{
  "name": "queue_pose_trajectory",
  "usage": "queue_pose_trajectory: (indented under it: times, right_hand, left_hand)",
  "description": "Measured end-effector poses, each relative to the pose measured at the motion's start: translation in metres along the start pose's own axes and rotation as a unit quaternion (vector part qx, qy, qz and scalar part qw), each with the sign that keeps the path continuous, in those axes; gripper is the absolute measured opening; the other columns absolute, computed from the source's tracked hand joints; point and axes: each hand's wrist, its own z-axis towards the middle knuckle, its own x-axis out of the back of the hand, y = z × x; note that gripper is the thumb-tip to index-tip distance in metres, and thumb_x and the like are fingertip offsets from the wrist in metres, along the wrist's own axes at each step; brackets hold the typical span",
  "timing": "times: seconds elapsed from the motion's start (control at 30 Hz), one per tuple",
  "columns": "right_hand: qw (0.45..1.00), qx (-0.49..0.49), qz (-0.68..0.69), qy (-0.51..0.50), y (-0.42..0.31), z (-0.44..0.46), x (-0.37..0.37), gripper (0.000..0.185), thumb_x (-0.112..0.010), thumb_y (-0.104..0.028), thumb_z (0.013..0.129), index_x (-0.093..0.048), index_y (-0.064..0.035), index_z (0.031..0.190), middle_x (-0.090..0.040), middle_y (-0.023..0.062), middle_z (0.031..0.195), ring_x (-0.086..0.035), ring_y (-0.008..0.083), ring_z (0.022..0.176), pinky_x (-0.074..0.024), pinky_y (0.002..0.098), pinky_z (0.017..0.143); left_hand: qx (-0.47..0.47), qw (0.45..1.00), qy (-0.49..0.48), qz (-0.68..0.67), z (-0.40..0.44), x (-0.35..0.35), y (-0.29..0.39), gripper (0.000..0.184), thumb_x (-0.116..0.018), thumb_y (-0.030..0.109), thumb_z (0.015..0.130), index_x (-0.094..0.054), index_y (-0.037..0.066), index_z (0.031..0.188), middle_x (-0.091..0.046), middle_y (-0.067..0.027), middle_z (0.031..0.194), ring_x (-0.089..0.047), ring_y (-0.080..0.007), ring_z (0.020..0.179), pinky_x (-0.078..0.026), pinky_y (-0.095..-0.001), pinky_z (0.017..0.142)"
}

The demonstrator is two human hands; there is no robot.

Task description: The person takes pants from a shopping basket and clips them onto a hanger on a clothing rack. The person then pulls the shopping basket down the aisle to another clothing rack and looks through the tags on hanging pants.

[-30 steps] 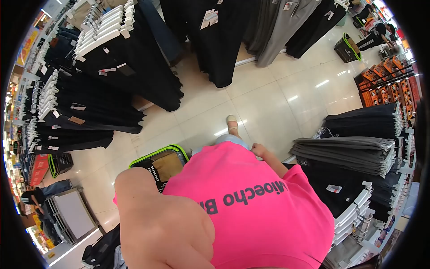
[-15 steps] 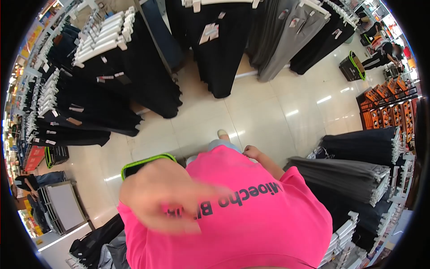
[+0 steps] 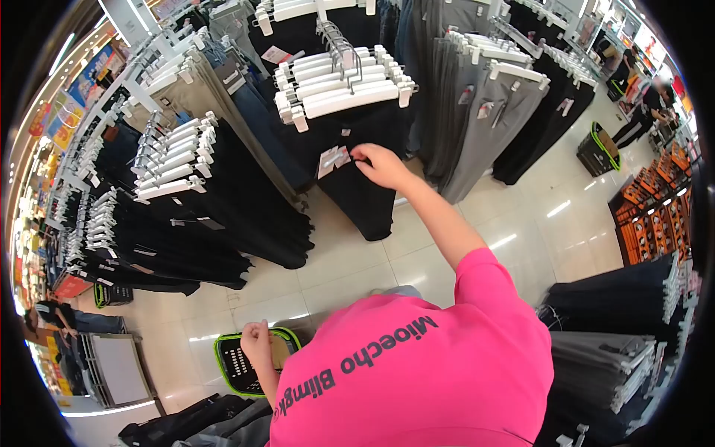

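My right hand [image 3: 378, 165] reaches forward to a row of black trousers [image 3: 363, 205] on white clip hangers [image 3: 346, 93]. Its fingertips are pinched at the right edge of a white paper tag [image 3: 332, 161] on the front pair. My left hand [image 3: 257, 343] is raised at my left side with its fingers curled in. Whether anything is inside it is hidden. Behind and below that hand is a black shopping basket with a green rim [image 3: 227, 376], partly covered by my forearm. I cannot tell whether the basket hangs from my arm or stands on the floor.
More black trousers [image 3: 246, 216] hang to the left, and grey trousers [image 3: 480, 123] to the right. Racks of folded-over trousers [image 3: 603, 350] stand close on my right. Another basket [image 3: 598, 151] is on the tiled floor [image 3: 439, 261] near a person [image 3: 646, 112].
My right hand has moved from beside my body forward to the tag. My left hand has dropped from in front of my chest to my left side. The view has tilted up toward the racks.
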Motion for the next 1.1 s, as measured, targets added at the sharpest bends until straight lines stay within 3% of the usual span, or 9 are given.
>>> queue_pose_trajectory:
  times: [0.07,0.37,0.63,0.73,0.8,0.87,0.9,0.97,1.1]
  right_hand:
    - [1.0,0.01,0.016,0.011,0.011,0.032,0.006,0.023,-0.056,-0.006,0.074,-0.055,-0.0011,0.096,-0.059,0.0129,0.088,-0.059,0.0271,0.083,-0.0476,0.0339,0.073]
    - [0.988,-0.095,0.113,0.033,0.051,0.066,-0.004,0.028,-0.057,-0.005,0.075,-0.05,0.0007,0.101,-0.059,0.0113,0.095,-0.06,0.0174,0.072,-0.0473,0.0285,0.07]
    - [0.983,-0.13,0.12,0.052,0.015,0.052,0.044,0.014,-0.061,-0.008,0.078,-0.061,-0.0014,0.091,-0.064,0.0061,0.078,-0.06,0.0106,0.07,-0.0472,0.024,0.064]
    - [0.971,-0.084,0.032,0.221,0.007,0.051,0.07,0.013,-0.064,-0.005,0.075,-0.062,0.0002,0.087,-0.062,0.0086,0.083,-0.059,0.0141,0.076,-0.0465,0.0252,0.069]
    - [0.944,-0.027,-0.138,0.298,0.011,0.056,0.084,0.023,-0.065,-0.006,0.072,-0.058,-0.0018,0.094,-0.058,0.0109,0.097,-0.054,0.0252,0.094,-0.0414,0.0322,0.084]
    - [0.935,-0.032,-0.168,0.311,0.02,0.063,0.086,0.029,-0.066,-0.009,0.073,-0.056,-0.0024,0.099,-0.055,0.0116,0.105,-0.05,0.0284,0.101,-0.0376,0.0353,0.089]
    - [0.935,-0.041,-0.167,0.309,0.028,0.066,0.084,0.03,-0.066,-0.01,0.073,-0.056,-0.0023,0.1,-0.054,0.0119,0.107,-0.05,0.0285,0.102,-0.0373,0.0356,0.089]
    - [0.934,-0.045,-0.188,0.302,0.036,0.072,0.078,0.028,-0.065,-0.011,0.075,-0.056,-0.0019,0.099,-0.053,0.012,0.108,-0.049,0.0282,0.102,-0.0367,0.0357,0.089]
    - [0.911,-0.061,-0.232,0.334,0.048,0.074,0.067,0.022,-0.06,-0.012,0.079,-0.057,-0.0029,0.098,-0.054,0.0116,0.106,-0.048,0.0279,0.101,-0.0365,0.0353,0.088]
  left_hand:
    - [-0.06,0.997,0.005,0.038,0.003,-0.022,0.02,0.02,-0.062,0.014,0.082,-0.051,0.002,0.071,-0.054,-0.0014,0.054,-0.044,-0.0041,0.045,-0.033,-0.0199,0.042]
    - [0.014,0.996,0.031,0.077,0.007,-0.032,0.027,0.021,-0.063,0.013,0.08,-0.052,0.001,0.067,-0.055,-0.0031,0.052,-0.048,-0.0068,0.043,-0.035,-0.0217,0.041]
    - [-0.087,0.99,0.012,0.112,0.076,-0.064,0.1,0.014,-0.061,0.01,0.081,-0.056,-0.001,0.075,-0.056,-0.0032,0.056,-0.05,-0.0082,0.049,-0.039,-0.0217,0.048]
    - [-0.15,0.987,-0.033,0.048,0.108,-0.082,0.136,0.008,-0.06,0.007,0.081,-0.057,0.0,0.083,-0.06,-0.0051,0.067,-0.054,-0.009,0.058,-0.043,-0.0217,0.055]
    - [-0.186,0.981,-0.052,0.012,0.129,-0.099,0.164,0.009,-0.061,0.005,0.079,-0.059,-0.001,0.086,-0.061,-0.0055,0.069,-0.056,-0.0106,0.062,-0.044,-0.0233,0.059]
    - [-0.283,0.951,-0.124,-0.031,0.151,-0.116,0.192,0.02,-0.062,0.003,0.077,-0.059,-0.001,0.096,-0.062,-0.0079,0.079,-0.059,-0.0129,0.07,-0.046,-0.024,0.066]
    - [-0.269,0.944,-0.187,-0.036,0.164,-0.122,0.203,0.036,-0.064,0.003,0.074,-0.055,-0.001,0.109,-0.06,-0.0122,0.098,-0.059,-0.017,0.084,-0.047,-0.0267,0.073]
    - [-0.373,0.903,-0.215,0.014,0.187,-0.138,0.219,0.05,-0.064,-0.001,0.072,-0.048,0.0,0.119,-0.053,-0.0132,0.114,-0.055,-0.0205,0.099,-0.045,-0.0299,0.082]
    - [-0.401,0.861,-0.312,0.029,0.218,-0.157,0.236,0.062,-0.066,0.002,0.071,-0.041,0.001,0.127,-0.047,-0.0152,0.121,-0.051,-0.0253,0.106,-0.043,-0.034,0.088]
